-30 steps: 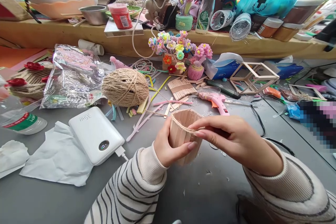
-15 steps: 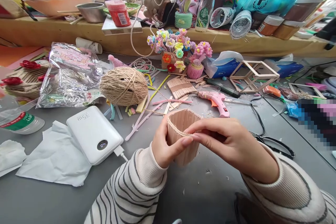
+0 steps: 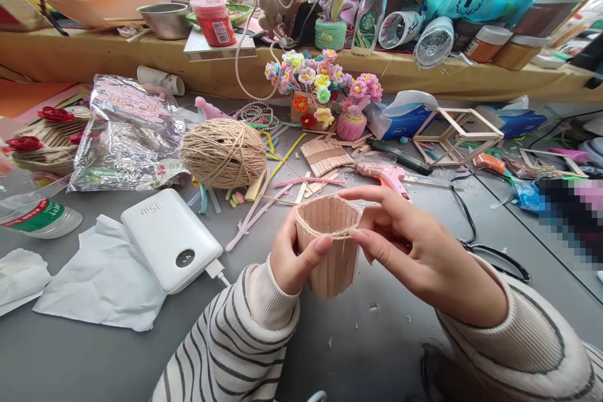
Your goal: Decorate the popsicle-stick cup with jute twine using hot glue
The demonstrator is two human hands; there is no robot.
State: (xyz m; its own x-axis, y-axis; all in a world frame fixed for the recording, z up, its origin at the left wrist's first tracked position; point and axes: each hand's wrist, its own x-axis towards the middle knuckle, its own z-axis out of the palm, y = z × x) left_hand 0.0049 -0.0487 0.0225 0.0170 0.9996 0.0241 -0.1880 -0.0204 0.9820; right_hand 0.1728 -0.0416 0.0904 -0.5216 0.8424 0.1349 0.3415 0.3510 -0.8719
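Note:
A small cup (image 3: pixel 330 267) of upright wooden craft sticks is held slightly tilted above the table. My left hand (image 3: pixel 296 257) grips its left side, with the thumb lying just below the rim. Around the rim runs a strand of jute twine (image 3: pixel 325 233), which trails back towards a ball of twine (image 3: pixel 223 154). At the rim's right side, my right hand (image 3: pixel 405 245) presses the twine with its thumb. Its index finger stretches over the cup's far edge; the other fingers are curled and partly hidden behind the thumb.
Behind the cup lie a pink glue gun (image 3: pixel 384 177), a bundle of craft sticks (image 3: pixel 325 157) and a stick frame (image 3: pixel 456 137). A white power bank (image 3: pixel 169 242) rests at left. Scissors (image 3: pixel 502 260) lie beside my right wrist. Pipe-cleaner flowers (image 3: pixel 311 78) stand further back.
My right thumb has shifted right along the rim, and the index finger has lifted off the front and reaches across the far edge. The cup has tilted a little, still in my left hand.

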